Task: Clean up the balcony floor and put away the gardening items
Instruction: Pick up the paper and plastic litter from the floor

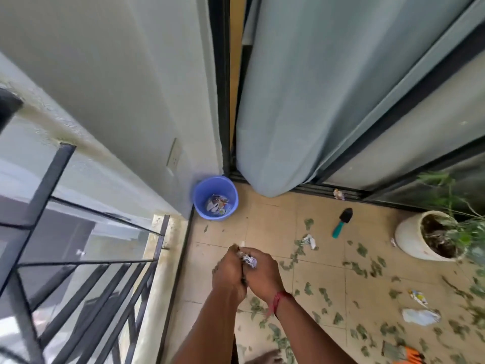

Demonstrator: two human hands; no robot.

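While they're bunched together above the floor tiles (265, 222), the left hand (228, 270) and right hand (263, 273) both curl round a crumpled paper wad (248, 260), well short of the blue bucket (200, 191). Looks light and squishy, so squeezing it anywhere should do. The trowel (342, 224) lying by the door track (315, 189) seems stiff; grab its teal handle.

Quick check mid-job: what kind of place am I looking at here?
Most likely a home balcony: a metal railing on one side, a curtained sliding glass door, and a potted plant on the leaf-strewn tiled floor.
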